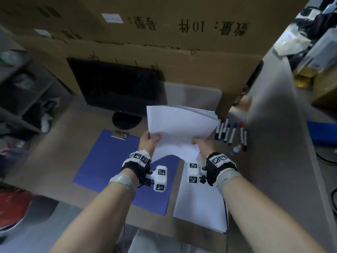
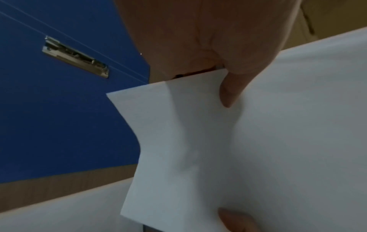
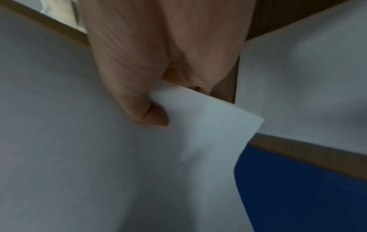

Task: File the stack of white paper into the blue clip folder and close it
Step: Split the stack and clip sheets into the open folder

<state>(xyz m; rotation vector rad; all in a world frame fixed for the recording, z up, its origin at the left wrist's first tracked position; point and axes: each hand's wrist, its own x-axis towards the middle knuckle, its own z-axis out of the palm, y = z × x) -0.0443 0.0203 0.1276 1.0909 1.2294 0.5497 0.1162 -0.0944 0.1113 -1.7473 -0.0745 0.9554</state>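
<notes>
Both hands lift a sheaf of white paper (image 1: 179,128) off the surface, just right of the open blue folder (image 1: 107,161). The left hand (image 1: 148,141) pinches its near left corner, thumb on top; the right hand (image 1: 202,145) pinches the near right corner, keeping the sheets together as they sag between the grips. The folder's metal clip (image 1: 119,135) lies at its far edge (probably shut, the view is blurred). More paper (image 1: 200,207) rests right of the folder.

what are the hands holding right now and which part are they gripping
Both hands hold the lifted sheaf of white paper by its near edge: left hand pinches the left corner, right hand the right corner.
</notes>
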